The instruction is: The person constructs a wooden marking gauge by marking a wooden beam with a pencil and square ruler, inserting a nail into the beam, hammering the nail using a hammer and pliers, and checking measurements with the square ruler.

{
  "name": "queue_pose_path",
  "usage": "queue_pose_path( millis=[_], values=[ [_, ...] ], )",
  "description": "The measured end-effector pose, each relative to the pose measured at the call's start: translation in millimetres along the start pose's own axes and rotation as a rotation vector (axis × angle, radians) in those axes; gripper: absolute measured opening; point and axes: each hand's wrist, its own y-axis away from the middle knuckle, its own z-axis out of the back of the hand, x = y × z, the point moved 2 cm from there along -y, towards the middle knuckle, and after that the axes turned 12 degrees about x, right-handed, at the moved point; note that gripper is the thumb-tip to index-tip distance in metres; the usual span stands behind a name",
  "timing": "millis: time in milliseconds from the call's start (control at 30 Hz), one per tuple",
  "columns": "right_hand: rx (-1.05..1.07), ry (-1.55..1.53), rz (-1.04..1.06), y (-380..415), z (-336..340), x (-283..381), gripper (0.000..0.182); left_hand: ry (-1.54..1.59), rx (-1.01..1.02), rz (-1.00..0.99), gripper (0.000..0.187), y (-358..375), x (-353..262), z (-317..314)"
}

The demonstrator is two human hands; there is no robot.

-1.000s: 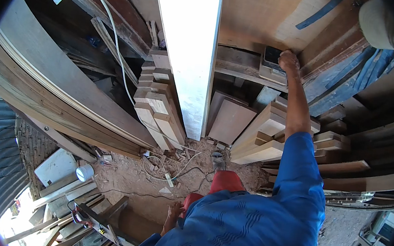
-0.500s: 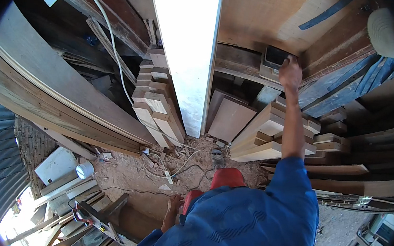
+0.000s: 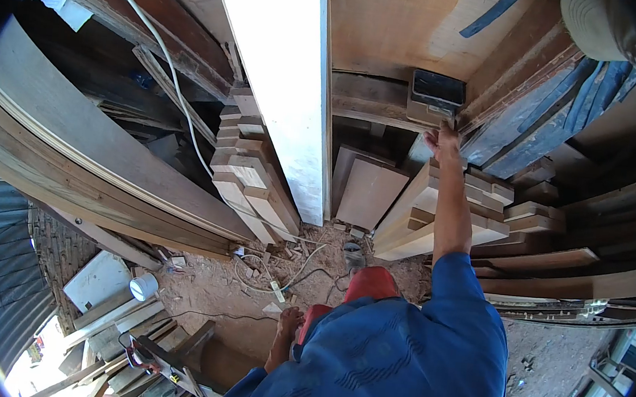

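Observation:
My right hand (image 3: 444, 140) reaches forward over the stacked wooden beams (image 3: 416, 208), just below a black tray-like box (image 3: 437, 87). Its fingers are bent together; whatever they may hold is too small to make out. The box rests on small wood blocks (image 3: 427, 114) on a ledge. Down by the red shorts, my left hand (image 3: 291, 323) hangs at my side, fingers loosely bent, with no object seen in it.
A long white board (image 3: 283, 88) leans between two stacks of lumber. A pale cable (image 3: 179, 93) runs down to a power strip (image 3: 277, 291) on the shaving-covered floor (image 3: 202, 287). A white bucket (image 3: 144, 287) stands left, near scrap wood. Blue strips (image 3: 603, 103) hang at right.
My right hand has drawn back from the black box toward me, leaving the box on its blocks. My left hand has shifted slightly, its fingers more bent. The view has turned a little.

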Motion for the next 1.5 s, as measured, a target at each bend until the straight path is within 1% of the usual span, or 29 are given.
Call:
queue_pose_path(
  millis=[33,133,233,333,433,533,633,733,833,933,1033,1067,1167,1267,1333,1367,1433,1467,1500],
  values=[
    [0.033,-0.069,-0.013,-17,3,-8,0.032,0.003,0.0,0.011,0.035,-1,1,2],
    [-0.014,-0.204,0.036,-25,-4,-15,0.031,-0.022,-0.012,0.045,0.036,2,4,4],
    [-0.093,-0.148,0.11,-31,-6,-21,0.031,-0.049,-0.032,0.026,0.039,6,3,3],
    [-0.006,-0.191,0.039,-59,6,-30,0.03,-0.054,-0.014,-0.02,0.039,7,0,5],
    [0.028,-0.149,0.017,-49,10,-27,0.03,-0.057,-0.032,0.002,0.039,5,-1,9],
    [0.09,-0.13,0.044,-43,12,-25,0.031,0.01,0.002,-0.013,0.029,-1,-2,14],
    [0.108,-0.173,0.062,-38,9,-27,0.034,-0.001,0.007,-0.012,0.028,-3,-6,16],
    [0.12,-0.278,0.218,-32,0,-32,0.027,-0.005,-0.012,0.001,0.039,-2,-12,15],
    [0.244,-0.276,0.336,-34,-4,-34,0.028,-0.007,0.002,0.007,0.032,-3,-15,13],
    [0.312,-0.377,0.31,-30,-15,-43,0.033,0.002,0.003,0.006,0.032,0,-17,11],
    [0.32,-0.38,0.295,-17,-34,-53,0.03,-0.026,0.003,0.001,0.031,-1,-17,11],
    [0.355,-0.38,0.316,-14,-39,-55,0.027,-0.023,0.001,0.006,0.033,-2,-17,11],
    [0.343,-0.4,0.271,-16,-48,-56,0.025,-0.014,0.003,0.011,0.037,-1,-17,11],
    [0.398,-0.359,0.33,-15,-51,-55,0.025,-0.01,0.014,0.001,0.038,-3,-16,14],
    [0.323,-0.343,0.317,-14,-53,-56,0.025,-0.009,0.017,0.012,0.038,-3,-15,14],
    [0.288,-0.335,0.31,-14,-55,-56,0.025,-0.01,0.01,0.014,0.034,-4,-15,14],
    [0.211,-0.191,0.256,-7,-56,-52,0.024,-0.014,-0.005,0.019,0.027,-5,-16,13],
    [0.173,-0.119,0.23,-3,-57,-49,0.024,-0.01,-0.002,0.018,0.026,-5,-16,13],
    [0.203,-0.056,0.217,-4,-55,-49,0.025,-0.004,0.003,0.015,0.026,-7,-16,12]
  ],
)
